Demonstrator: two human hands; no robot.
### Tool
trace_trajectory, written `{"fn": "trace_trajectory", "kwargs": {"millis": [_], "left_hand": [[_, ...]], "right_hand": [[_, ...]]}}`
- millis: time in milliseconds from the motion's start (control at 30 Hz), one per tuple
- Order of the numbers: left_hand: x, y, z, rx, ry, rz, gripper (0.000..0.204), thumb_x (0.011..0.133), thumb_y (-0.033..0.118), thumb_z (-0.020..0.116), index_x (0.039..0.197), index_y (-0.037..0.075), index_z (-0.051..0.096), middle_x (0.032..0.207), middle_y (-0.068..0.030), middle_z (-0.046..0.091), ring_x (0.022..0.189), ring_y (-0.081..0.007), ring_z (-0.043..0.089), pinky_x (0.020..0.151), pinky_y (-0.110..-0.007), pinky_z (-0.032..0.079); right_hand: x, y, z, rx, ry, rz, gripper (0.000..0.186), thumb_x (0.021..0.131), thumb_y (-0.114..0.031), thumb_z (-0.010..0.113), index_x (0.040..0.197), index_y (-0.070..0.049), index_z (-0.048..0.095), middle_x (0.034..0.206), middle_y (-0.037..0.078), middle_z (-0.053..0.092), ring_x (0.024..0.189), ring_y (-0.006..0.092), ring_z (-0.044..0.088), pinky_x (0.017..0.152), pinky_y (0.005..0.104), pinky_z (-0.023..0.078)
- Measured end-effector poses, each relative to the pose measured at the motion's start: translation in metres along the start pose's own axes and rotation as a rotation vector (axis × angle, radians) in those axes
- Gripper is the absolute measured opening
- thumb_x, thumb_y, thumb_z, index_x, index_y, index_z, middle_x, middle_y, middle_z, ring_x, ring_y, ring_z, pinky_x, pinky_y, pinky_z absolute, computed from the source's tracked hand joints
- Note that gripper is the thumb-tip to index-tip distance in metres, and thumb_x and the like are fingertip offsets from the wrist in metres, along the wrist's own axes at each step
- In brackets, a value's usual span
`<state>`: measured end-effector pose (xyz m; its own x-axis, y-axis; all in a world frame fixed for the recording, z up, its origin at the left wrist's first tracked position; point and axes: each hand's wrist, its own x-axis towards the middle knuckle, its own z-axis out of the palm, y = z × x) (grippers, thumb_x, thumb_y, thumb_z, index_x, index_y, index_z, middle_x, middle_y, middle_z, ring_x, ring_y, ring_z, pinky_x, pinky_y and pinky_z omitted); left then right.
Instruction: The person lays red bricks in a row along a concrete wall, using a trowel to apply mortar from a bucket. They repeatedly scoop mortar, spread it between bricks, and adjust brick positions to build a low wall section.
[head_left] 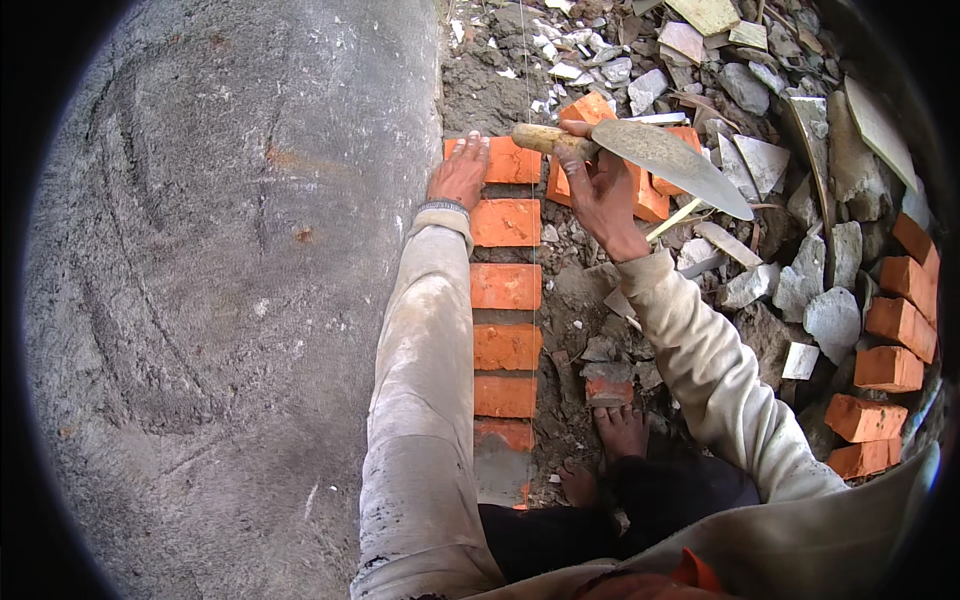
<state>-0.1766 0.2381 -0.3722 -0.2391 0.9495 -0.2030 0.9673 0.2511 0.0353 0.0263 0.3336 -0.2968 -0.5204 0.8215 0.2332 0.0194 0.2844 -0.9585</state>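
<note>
My left hand [462, 168] lies with fingers extended on the top brick [510, 160] of a row of orange bricks [506, 287] beside a concrete slab. Gaps separate the bricks, and a thin string runs lengthwise along the row. My right hand [597, 188] grips the wooden handle [543, 138] of a trowel, its broad metal blade [680, 168] pointing right over a few loose bricks [648, 200]. The lowest brick of the row [500, 460] is partly coated in grey.
The grey slab [220, 300] fills the left side. Broken tile and rubble [760, 160] cover the upper right. Several stacked bricks [895, 320] stand at the right rim. My bare foot [622, 430] is beside a mortar-stained brick [607, 390] below my right hand.
</note>
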Motion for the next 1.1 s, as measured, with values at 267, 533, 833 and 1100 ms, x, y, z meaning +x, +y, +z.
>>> {"fn": "trace_trajectory", "kwargs": {"millis": [267, 533, 833, 1100], "left_hand": [[-0.032, 0.025, 0.015, 0.098, 0.127, -0.169, 0.033, 0.089, 0.007, 0.046, 0.119, -0.005, 0.054, 0.131, -0.0216, 0.050, 0.114, -0.0290, 0.057, 0.085, -0.036, 0.054], [-0.027, 0.025, 0.021, 0.084, 0.165, -0.184, 0.032, 0.089, 0.007, 0.046, 0.117, -0.005, 0.055, 0.129, -0.0210, 0.052, 0.111, -0.0294, 0.059, 0.084, -0.036, 0.055], [-0.029, 0.020, 0.003, -0.075, 0.136, -0.191, 0.022, 0.089, 0.007, 0.044, 0.103, 0.000, 0.060, 0.123, -0.0182, 0.056, 0.098, -0.0303, 0.064, 0.077, -0.040, 0.056], [-0.034, 0.014, 0.013, -0.026, 0.198, -0.174, 0.020, 0.087, 0.004, 0.047, 0.100, -0.002, 0.060, 0.116, -0.0192, 0.058, 0.089, -0.0319, 0.067, 0.073, -0.040, 0.057]], "right_hand": [[0.018, 0.034, 0.020, -0.060, -0.100, 0.013, 0.036, 0.087, -0.013, 0.062, 0.117, 0.002, 0.049, 0.107, 0.023, 0.057, 0.097, 0.0368, 0.058, 0.081, 0.0427, 0.047], [0.040, 0.035, 0.036, -0.070, -0.209, -0.109, 0.031, 0.091, -0.012, 0.057, 0.118, 0.000, 0.048, 0.105, 0.018, 0.060, 0.096, 0.0320, 0.060, 0.084, 0.0384, 0.048], [0.042, 0.009, 0.012, 0.024, -0.244, -0.129, 0.032, 0.092, -0.014, 0.055, 0.120, 0.000, 0.047, 0.105, 0.019, 0.059, 0.091, 0.0312, 0.060, 0.081, 0.0392, 0.047], [0.041, -0.005, 0.021, -0.058, -0.286, -0.172, 0.026, 0.094, -0.010, 0.052, 0.117, 0.001, 0.047, 0.104, 0.017, 0.061, 0.093, 0.0261, 0.061, 0.081, 0.0355, 0.048]]}}
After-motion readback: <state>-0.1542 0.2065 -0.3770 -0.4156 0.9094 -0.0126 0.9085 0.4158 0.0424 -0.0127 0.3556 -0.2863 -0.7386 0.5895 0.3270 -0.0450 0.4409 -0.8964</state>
